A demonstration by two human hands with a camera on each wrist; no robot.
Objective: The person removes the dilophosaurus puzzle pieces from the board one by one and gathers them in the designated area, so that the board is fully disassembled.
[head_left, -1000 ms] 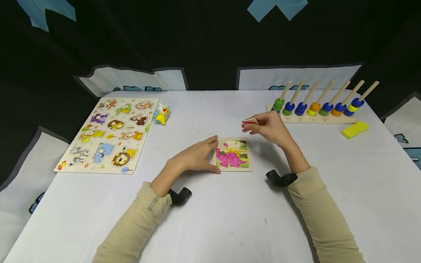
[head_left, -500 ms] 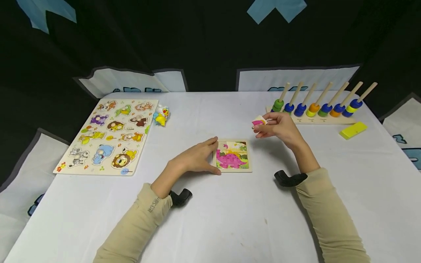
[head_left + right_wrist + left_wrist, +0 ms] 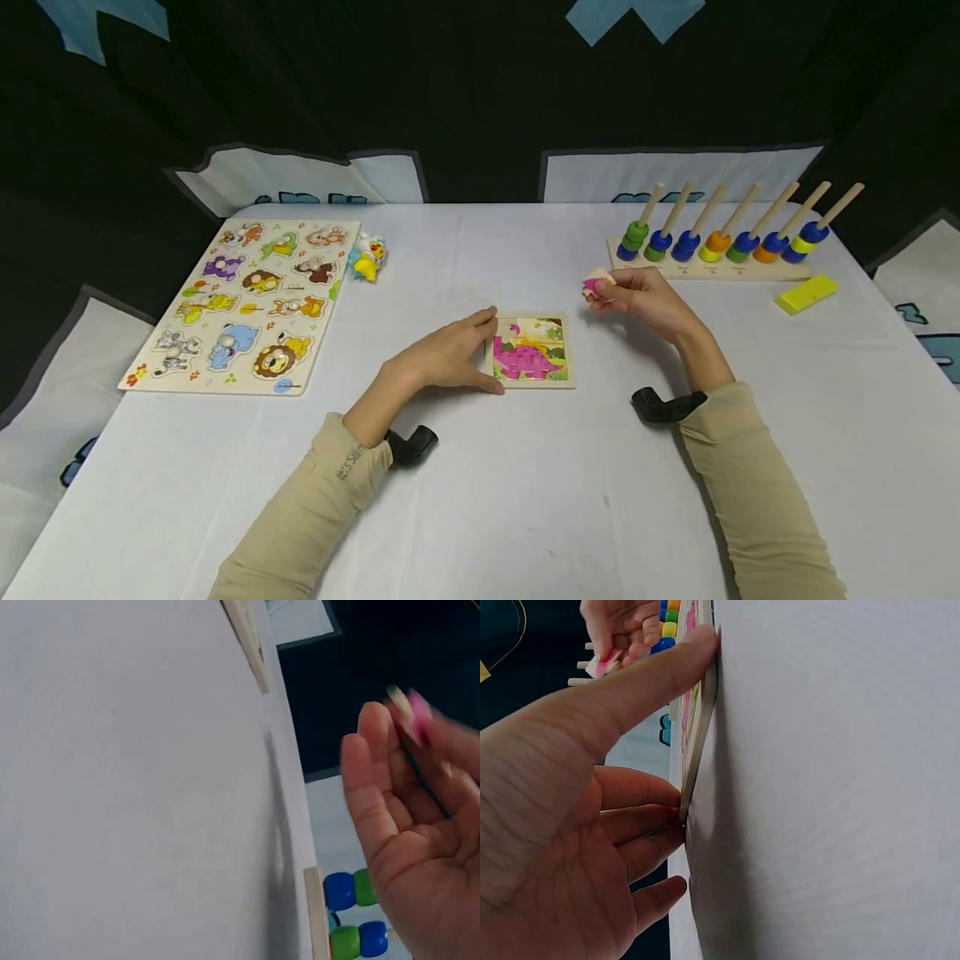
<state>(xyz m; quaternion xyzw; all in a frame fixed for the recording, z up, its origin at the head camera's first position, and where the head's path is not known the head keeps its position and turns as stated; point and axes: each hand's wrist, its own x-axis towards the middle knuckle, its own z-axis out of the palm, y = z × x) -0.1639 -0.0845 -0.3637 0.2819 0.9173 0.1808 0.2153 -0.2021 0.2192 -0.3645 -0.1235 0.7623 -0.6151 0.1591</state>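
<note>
My left hand (image 3: 446,358) spans the left side of a small wooden jigsaw puzzle (image 3: 536,384), thumb at its near corner and fingers at its far one. A pink dinosaur (image 3: 525,360) is pictured on it. In the left wrist view, the thumb lies along the frame's edge (image 3: 701,735) while the fingertips meet its end. To the right, above the table, my right hand (image 3: 651,302) pinches a small pink and pale puzzle piece (image 3: 597,285) between thumb and fingers. That piece (image 3: 418,718) is blurred in the right wrist view, with the other fingers loosely bent beside it.
An animal peg puzzle board (image 3: 247,385) lies at the left, with a small duck-like toy (image 3: 368,258) beside it. At the back right stands a bead stacker (image 3: 720,272) with upright pegs; a yellow block (image 3: 807,295) lies in front of it.
My right hand has moved right and slightly toward me with the puzzle piece, turning the piece in its fingers. The left hand and the jigsaw puzzle have stayed in place.
</note>
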